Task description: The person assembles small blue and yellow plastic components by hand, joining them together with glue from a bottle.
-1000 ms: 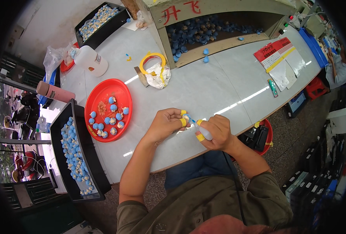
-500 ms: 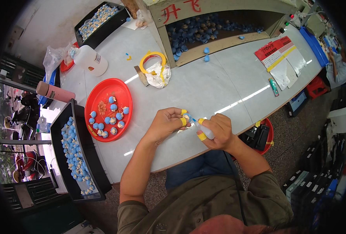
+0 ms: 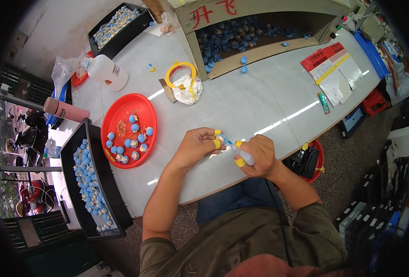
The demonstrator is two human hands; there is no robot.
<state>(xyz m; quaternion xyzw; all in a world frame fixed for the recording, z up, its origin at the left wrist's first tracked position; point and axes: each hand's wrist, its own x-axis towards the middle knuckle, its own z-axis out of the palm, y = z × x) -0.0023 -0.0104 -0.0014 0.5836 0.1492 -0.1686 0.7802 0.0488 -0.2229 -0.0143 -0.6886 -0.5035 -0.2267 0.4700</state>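
Over the table near its front edge, my left hand (image 3: 197, 146) pinches a small blue piece (image 3: 221, 138) between yellow-taped fingertips. My right hand (image 3: 258, 156), also with yellow tape on its fingers, grips a small translucent squeeze bottle (image 3: 246, 155). The bottle's thin blue tip points left and meets or nearly meets the piece; I cannot tell if they touch. Left of my hands lies a round red tray (image 3: 153, 110) holding several small blue and cream balls (image 3: 134, 143).
A black bin (image 3: 104, 171) of similar balls stands far left, another black bin (image 3: 143, 21) at the back. Blue pieces fill a wooden shelf box (image 3: 260, 57). Also around are a white jug (image 3: 110, 74), a pink bottle (image 3: 68, 111), yellow tape (image 3: 168, 72) and a red-and-white card (image 3: 322, 57).
Hardly anything differs. Both hands keep the same hold and place, and the whole view has shifted very slightly.
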